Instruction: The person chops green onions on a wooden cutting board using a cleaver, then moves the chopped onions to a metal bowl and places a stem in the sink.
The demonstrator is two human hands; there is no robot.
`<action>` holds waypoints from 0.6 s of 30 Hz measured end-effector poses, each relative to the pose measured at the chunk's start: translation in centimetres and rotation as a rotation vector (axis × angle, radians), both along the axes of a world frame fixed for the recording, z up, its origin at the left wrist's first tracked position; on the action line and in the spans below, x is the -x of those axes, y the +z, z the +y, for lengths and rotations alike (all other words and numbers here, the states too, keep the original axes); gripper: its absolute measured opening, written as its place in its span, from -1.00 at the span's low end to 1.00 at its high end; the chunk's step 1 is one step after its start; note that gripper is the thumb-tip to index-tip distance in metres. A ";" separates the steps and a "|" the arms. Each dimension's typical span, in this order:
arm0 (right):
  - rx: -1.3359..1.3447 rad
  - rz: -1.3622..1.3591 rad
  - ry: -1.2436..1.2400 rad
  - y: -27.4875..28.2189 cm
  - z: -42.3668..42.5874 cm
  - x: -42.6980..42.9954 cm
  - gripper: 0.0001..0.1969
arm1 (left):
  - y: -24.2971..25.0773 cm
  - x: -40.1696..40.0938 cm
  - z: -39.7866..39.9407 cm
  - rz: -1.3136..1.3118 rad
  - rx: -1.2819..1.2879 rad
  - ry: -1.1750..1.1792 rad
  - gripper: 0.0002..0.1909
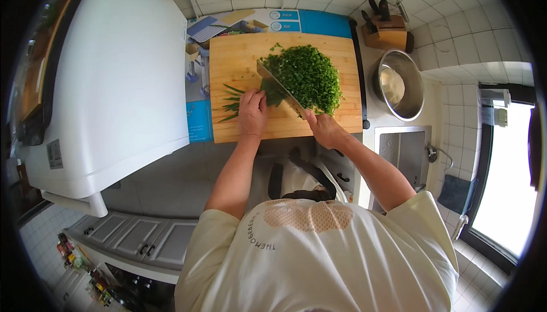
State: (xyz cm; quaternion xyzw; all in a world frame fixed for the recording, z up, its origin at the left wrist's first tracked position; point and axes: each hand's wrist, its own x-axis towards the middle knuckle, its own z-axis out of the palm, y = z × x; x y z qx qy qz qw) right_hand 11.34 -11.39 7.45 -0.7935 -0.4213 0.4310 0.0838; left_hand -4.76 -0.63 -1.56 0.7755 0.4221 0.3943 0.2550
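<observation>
A wooden cutting board (230,55) lies before me with a large heap of finely chopped green leaves (310,75), which look like chives, on its right half. My right hand (324,128) grips the handle of a cleaver (280,87), its blade slanting up and left along the heap's left edge. On the board's left part, my left hand (253,111) presses a bunch of long green chives (230,102), fingers bent close to the blade. The chive tips stick out left of the hand, and part of the bunch is hidden under the fingers.
Right of the board stand a knife block (386,34), a steel bowl (416,94) holding a pale lump that looks like dough, and a sink (401,154). A large white appliance (124,72) rises close on the left. Printed cardboard (327,22) lies under the board.
</observation>
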 end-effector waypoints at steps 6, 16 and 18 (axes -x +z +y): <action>-0.068 -0.029 0.071 0.2 5.2 1.7 -0.27 | 0.8 -0.3 0.3 0.014 -0.013 0.010 -0.91; -0.009 0.015 -0.002 2.6 0.8 0.4 -0.40 | 0.1 0.0 0.1 0.013 -0.059 0.026 -0.91; -0.102 0.023 -0.007 2.9 0.1 0.8 -0.41 | 0.3 -0.1 0.1 0.021 -0.057 0.029 -0.90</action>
